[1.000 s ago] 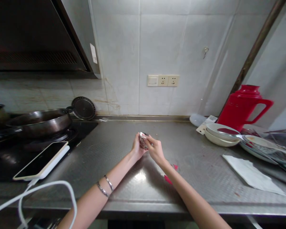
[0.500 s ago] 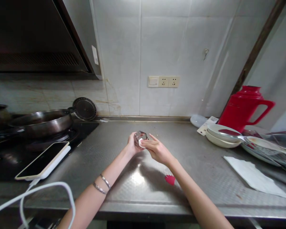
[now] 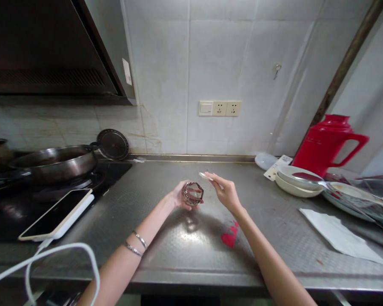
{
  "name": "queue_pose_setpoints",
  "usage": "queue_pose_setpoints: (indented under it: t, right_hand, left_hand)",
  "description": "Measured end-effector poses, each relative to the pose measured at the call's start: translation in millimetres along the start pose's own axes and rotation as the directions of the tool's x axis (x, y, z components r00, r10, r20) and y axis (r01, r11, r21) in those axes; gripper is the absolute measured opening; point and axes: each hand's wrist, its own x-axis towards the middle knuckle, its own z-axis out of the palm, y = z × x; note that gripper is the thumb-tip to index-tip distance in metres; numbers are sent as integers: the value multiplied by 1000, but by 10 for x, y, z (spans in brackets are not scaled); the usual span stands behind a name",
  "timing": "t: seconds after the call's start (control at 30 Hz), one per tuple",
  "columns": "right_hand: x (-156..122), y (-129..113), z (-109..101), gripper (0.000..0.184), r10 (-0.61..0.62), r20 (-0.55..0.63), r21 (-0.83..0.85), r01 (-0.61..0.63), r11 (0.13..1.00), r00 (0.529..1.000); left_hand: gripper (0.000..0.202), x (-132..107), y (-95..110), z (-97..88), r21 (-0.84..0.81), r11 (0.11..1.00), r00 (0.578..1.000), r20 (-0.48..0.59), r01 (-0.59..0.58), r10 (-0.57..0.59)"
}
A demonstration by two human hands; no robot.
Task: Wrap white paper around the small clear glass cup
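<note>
My left hand (image 3: 179,196) is closed around a small clear glass (image 3: 193,194) with a faceted, dark-looking rim, tilted so its mouth faces up towards me. Fingers of my right hand (image 3: 226,194) pinch a small flat white pad (image 3: 205,176), apart from the glass and a little above and right of it. Whether the pad is cotton or folded tissue I cannot tell. Beneath my right forearm, a bright red cut-out piece (image 3: 229,239) lies on the steel counter (image 3: 159,259), partly hidden by the arm.
Left, a phone (image 3: 55,214) with a white cable rests by the stove, where a steel pan (image 3: 60,163) stands. On the right are stacked bowls (image 3: 293,187), a red thermos jug (image 3: 325,144), plates and a white paper napkin (image 3: 341,236). Wall sockets (image 3: 226,108) are behind.
My right hand has drawn the white pad out of the glass's mouth, up and to the right. The glass has moved slightly down and right in my left hand. More of the red piece shows.
</note>
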Motion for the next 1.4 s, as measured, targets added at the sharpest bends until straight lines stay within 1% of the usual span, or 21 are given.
queue_pose_setpoints:
  t: [0.03, 0.1, 0.2, 0.27, 0.3, 0.37, 0.53, 0.6, 0.7, 0.8, 0.9, 1.0, 1.07, 1.17, 1.3, 1.4]
  right_hand:
    - [1, 2, 6, 29, 23, -5, 16, -23, 1000, 1000]
    - [-11, -11, 34, 30, 15, 66, 60, -19, 998, 998]
    - [-38, -55, 81, 33, -20, 238, 123, -9, 992, 971]
    - [-46, -81, 87, 35, -16, 301, 140, -28, 990, 954]
    - [-45, -89, 80, 35, -9, 310, 138, -36, 990, 951]
    - [-36, -90, 54, 33, 5, 300, 114, -41, 993, 954]
    - [-18, -48, -7, 29, 32, 276, 55, -49, 997, 961]
    - [-19, -32, -15, 30, 26, 274, 52, -42, 998, 961]
    - [-27, -12, -17, 30, 13, 258, 26, -21, 999, 966]
    - [-36, 5, -13, 31, -36, 257, 0, 37, 999, 966]
    - [-49, 21, 14, 32, -94, 260, -24, 104, 994, 961]
    - [-70, 30, 72, 33, -117, 248, -60, 136, 989, 962]
    - [-86, 25, 118, 33, -125, 235, -80, 147, 986, 964]
    - [-109, -4, 171, 35, -142, 213, -105, 167, 980, 967]
    - [-133, -77, 226, 36, -173, 216, -123, 203, 971, 961]
    - [-154, -148, 294, 39, -189, 212, -115, 217, 969, 959]
  left_hand:
    - [46, -5, -18, 24, 91, 995, 999, -1, 46, -46]
    - [48, -5, -50, 67, 211, 973, 995, 0, 94, -97]
    - [52, 10, -76, 94, 241, 968, 995, 50, 76, -90]
    - [53, 21, -81, 93, 235, 969, 990, 96, 77, -102]
    - [52, 26, -81, 92, 235, 969, 988, 110, 82, -110]
    - [49, 34, -80, 95, 245, 966, 988, 104, 83, -111]
    - [44, 60, -90, 118, 260, 965, 999, 1, 41, -42]
    - [44, 74, -96, 113, 204, 979, 1000, 0, 1, -1]
    - [42, 93, -100, 96, 71, 995, 997, 8, -76, 75]
    - [42, 117, -107, 87, -31, 988, 987, -61, -151, 149]
    - [41, 159, -133, 92, -141, 965, 966, -163, -223, 200]
    - [39, 205, -172, 104, -280, 904, 935, -241, -322, 259]
    - [37, 223, -194, 114, -323, 867, 911, -290, -380, 292]
    - [36, 227, -215, 137, -331, 835, 879, -351, -440, 324]
    - [32, 213, -233, 152, -302, 793, 811, -454, -529, 368]
    - [29, 210, -243, 127, -291, 766, 777, -491, -573, 395]
